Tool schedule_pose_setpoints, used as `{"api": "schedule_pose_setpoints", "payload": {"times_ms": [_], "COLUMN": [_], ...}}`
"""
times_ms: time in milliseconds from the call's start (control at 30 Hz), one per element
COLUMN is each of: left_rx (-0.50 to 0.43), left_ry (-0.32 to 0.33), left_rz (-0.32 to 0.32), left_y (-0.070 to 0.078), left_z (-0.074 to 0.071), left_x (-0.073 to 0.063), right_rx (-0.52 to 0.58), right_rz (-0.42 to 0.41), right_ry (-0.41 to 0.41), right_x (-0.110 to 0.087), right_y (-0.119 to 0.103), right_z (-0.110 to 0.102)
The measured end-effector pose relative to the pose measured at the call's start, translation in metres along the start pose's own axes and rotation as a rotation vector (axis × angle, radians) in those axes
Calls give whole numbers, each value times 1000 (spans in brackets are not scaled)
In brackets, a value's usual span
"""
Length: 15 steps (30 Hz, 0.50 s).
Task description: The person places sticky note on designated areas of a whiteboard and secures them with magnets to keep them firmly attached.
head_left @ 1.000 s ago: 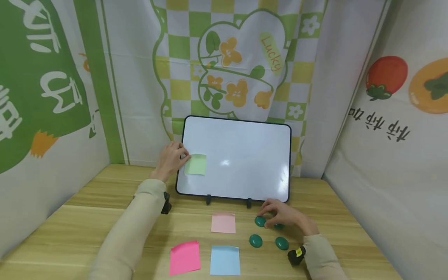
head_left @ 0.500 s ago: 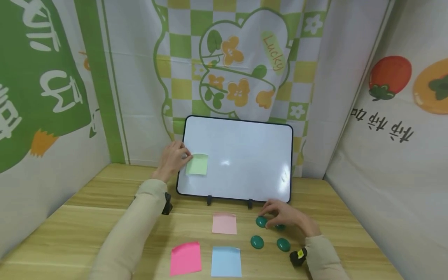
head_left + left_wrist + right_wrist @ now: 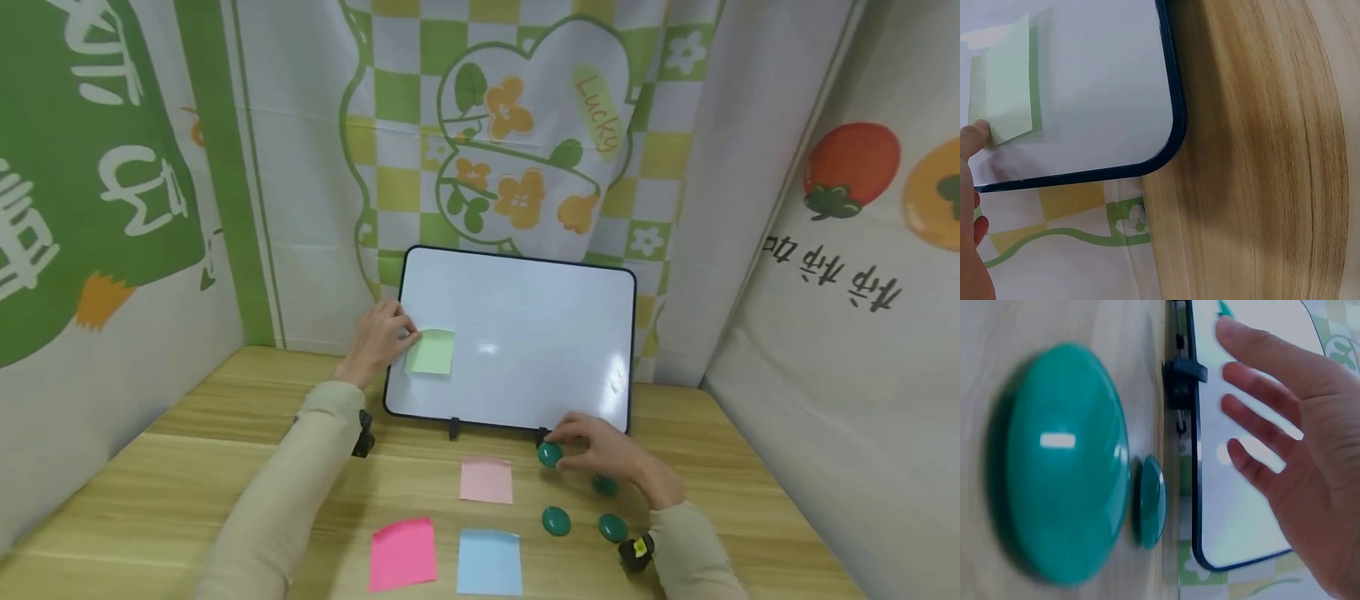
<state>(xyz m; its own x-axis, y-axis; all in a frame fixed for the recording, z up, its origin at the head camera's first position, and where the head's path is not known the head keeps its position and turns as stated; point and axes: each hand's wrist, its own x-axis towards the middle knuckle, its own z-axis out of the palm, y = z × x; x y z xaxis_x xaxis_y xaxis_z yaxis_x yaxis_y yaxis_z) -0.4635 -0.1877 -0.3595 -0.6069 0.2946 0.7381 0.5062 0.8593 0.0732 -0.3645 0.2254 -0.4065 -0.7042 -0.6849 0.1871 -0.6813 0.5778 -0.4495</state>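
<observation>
A left hand (image 3: 379, 337) pinches a green note (image 3: 432, 353) at the whiteboard (image 3: 540, 342), seemingly steadying it; before the whiteboard, the right hand (image 3: 606, 450) pinches a teal disc (image 3: 549, 455).

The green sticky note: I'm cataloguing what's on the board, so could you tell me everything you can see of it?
The green sticky note is pale green, roughly square and thin, and looks like paper; no writing shows. It is at the left side of the whiteboard, facing outward. The left hand holds it by its upper-left corner, with the thumb over its front. In the left wrist view its lower edge seems to stand off the board.
</observation>
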Motion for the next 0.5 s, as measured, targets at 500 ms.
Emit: {"api": "schedule_pose_setpoints", "payload": {"times_ms": [500], "left_rx": [22], "left_ry": [-23], "left_rz": [-16], "left_y": [4], "left_z": [-2], "left_x": [0], "right_rx": [-199], "right_rz": [-197], "right_ry": [233], "right_x": [39], "right_y": [-21], "right_z": [-2]}}
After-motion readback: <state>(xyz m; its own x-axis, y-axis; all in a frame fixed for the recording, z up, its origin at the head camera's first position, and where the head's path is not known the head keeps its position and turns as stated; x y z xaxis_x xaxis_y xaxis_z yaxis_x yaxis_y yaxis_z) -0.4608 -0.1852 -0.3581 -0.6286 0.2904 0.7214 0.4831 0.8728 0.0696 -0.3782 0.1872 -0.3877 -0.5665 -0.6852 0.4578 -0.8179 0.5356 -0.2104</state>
